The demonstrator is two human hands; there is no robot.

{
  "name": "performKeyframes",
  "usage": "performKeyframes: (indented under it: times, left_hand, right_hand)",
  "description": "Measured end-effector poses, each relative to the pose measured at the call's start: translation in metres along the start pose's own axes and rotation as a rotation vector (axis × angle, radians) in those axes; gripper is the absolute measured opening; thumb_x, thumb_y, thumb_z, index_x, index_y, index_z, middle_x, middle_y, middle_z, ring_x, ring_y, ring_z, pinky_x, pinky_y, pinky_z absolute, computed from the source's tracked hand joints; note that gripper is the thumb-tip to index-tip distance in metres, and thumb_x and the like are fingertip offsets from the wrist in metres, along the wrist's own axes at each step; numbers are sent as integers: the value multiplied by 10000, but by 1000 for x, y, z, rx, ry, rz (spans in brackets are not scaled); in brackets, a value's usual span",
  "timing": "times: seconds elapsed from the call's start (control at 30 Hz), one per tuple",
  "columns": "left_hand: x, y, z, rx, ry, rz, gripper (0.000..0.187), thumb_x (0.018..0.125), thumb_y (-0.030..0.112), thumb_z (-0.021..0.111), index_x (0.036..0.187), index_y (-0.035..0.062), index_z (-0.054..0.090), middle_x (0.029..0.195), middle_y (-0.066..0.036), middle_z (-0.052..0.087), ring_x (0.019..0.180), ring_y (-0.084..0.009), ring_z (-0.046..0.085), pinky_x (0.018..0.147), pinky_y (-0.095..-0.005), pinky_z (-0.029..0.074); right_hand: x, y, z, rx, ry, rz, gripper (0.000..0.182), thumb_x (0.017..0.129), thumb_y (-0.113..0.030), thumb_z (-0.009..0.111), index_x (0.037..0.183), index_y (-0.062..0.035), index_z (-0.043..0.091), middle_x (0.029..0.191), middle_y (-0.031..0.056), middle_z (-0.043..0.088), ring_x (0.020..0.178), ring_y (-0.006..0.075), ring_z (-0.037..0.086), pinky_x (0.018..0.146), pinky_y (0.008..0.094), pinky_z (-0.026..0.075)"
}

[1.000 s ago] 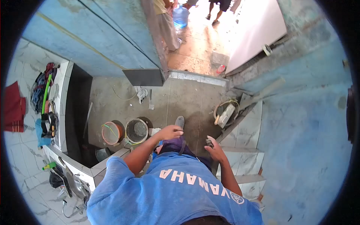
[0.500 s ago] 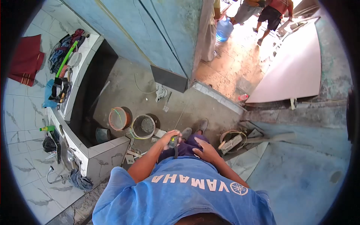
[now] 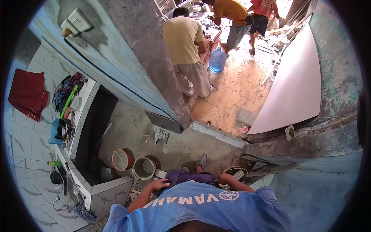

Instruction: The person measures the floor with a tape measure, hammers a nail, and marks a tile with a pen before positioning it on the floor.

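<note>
My left hand [image 3: 158, 184] is closed at the left side of my purple trousers [image 3: 189, 176], apparently pinching the cloth; part of its fingers is hidden. On the other side, my right hand [image 3: 225, 178] has its fingers bent against the trousers' right edge, with the fingertips mostly out of sight. The dark device with a green-yellow mark from the earlier frame does not show. Below my hands, a grey shoe [image 3: 201, 160] stands on the concrete floor.
Two buckets, one orange [image 3: 123, 160] and one dark [image 3: 144, 168], stand at left. A low tiled wall [image 3: 112, 186] borders them. Past the threshold [image 3: 216, 133], a person in yellow [image 3: 181, 40] bends near a blue water jug [image 3: 218, 60]. A white panel [image 3: 290, 85] leans at right.
My view has tilted upward, showing more of the doorway and people. My left hand has lowered to the trousers, and the device is out of sight. My right hand has moved outward to my side.
</note>
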State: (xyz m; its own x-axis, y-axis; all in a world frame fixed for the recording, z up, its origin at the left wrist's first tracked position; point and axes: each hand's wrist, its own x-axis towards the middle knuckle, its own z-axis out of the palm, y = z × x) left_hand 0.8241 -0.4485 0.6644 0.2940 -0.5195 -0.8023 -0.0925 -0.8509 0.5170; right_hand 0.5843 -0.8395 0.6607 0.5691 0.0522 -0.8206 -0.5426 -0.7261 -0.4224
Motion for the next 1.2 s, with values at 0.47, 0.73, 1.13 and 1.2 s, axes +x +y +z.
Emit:
performKeyframes:
  times: [0.47,0.73,1.13,1.2]
  left_hand:
    - [48,86,-34,86,-74,162,260,749,287,618,854,52,651,790,-118,635,746,-190,603,685,-345,472]
    - [9,107,-38,-111,-328,274,245,816,244,586,778,5,621,666,-2,569,655,-80,496,607,-281,414]
    - [21,72,-41,-130,-509,343,219,805,195,557,700,3,558,609,-5,476,621,-69,410,595,-282,382]
    - [27,65,-48,-53,-578,428,221,804,193,549,697,-1,543,603,-18,461,623,-74,403,590,-290,380]
  right_hand:
    - [20,-26,-28,277,80,-482,358,802,-342,592,1056,-91,625,990,197,618,907,359,590,788,421,458]
    - [14,-42,-21,345,138,-493,257,799,-236,589,928,-15,611,907,199,613,870,348,591,761,407,456]
    - [-28,-74,-33,408,122,-329,212,818,-222,542,917,-34,548,873,200,580,853,371,564,721,433,432]
    - [-22,-81,-22,390,132,-319,214,815,-223,543,915,-34,550,866,203,581,846,376,566,716,441,432]
